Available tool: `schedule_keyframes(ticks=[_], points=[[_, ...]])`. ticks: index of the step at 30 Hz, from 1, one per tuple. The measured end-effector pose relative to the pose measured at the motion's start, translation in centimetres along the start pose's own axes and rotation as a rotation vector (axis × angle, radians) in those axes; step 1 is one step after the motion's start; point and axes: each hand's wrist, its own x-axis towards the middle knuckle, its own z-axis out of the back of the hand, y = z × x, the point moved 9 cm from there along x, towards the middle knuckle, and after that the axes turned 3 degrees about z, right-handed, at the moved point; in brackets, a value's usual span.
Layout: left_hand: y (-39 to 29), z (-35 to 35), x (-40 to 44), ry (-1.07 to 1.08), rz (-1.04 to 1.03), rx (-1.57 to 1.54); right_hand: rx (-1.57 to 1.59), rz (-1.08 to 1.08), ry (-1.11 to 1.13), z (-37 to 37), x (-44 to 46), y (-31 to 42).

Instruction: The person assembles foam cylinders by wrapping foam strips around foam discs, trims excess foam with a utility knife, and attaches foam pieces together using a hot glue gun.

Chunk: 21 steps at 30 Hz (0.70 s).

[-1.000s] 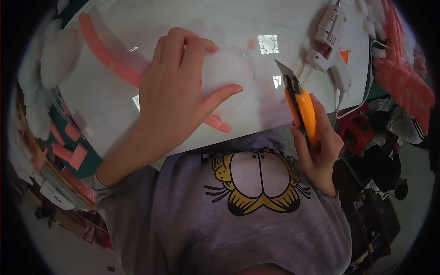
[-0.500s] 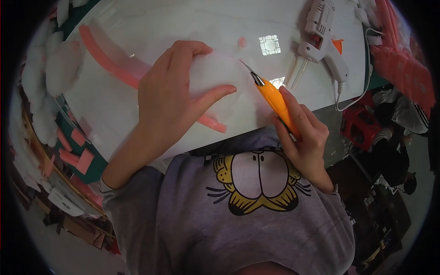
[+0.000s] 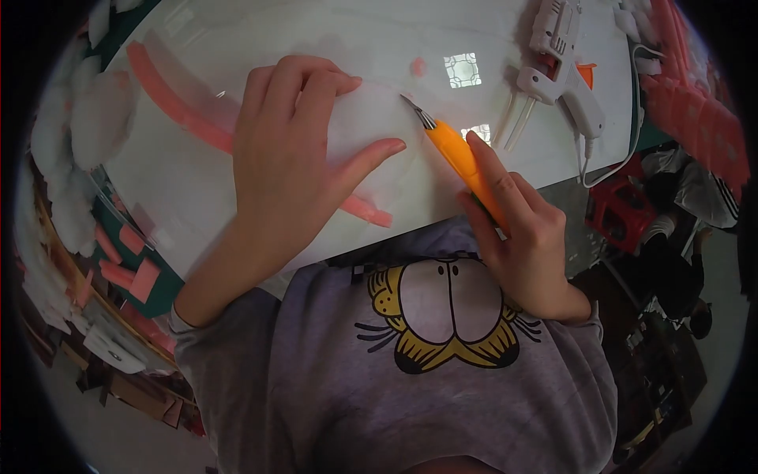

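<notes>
My left hand [image 3: 288, 146] is curved around a white, fluffy, rounded piece [image 3: 367, 118], gripping it against the glossy white table [image 3: 347, 28]. Its thumb and index finger are spread across the piece. In my right hand [image 3: 525, 237] is an orange utility knife [image 3: 462, 162], blade out, its tip at the right edge of the white piece. A long curved pink strip [image 3: 178, 110] passes under my left hand, and its other end shows below the thumb. One small pink bit [image 3: 418, 66] lies above the blade.
A white glue gun [image 3: 557, 71] with a cord lies at the right of the table. White fluffy pieces [image 3: 103, 118] and pink scraps [image 3: 144, 279] are at the left, pink material [image 3: 695, 130] at the far right. A red stool [image 3: 620, 209] and another person [image 3: 671, 268] are beyond the table.
My right hand has brought the knife leftward, from beside the glue gun to the white piece's edge. My left hand has shifted only slightly.
</notes>
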Motion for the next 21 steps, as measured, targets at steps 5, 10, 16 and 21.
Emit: schedule_keyframes(ticks=[5, 10, 16, 21], points=[[0.0, -0.2, 0.0, 0.016, 0.014, 0.009, -0.126, -0.011, 0.025, -0.6, 0.8, 0.5], [0.4, -0.4, -0.1, 0.045, 0.044, 0.05, -0.234, 0.013, 0.033, -0.5, 0.6, 0.7], [0.6, -0.4, -0.1, 0.066, 0.075, 0.032, -0.18, 0.022, 0.036, -0.1, -0.4, 0.0], [0.5, -0.5, 0.0, 0.07, 0.073, 0.032, -0.152, -0.002, 0.041, -0.1, -0.7, -0.2]])
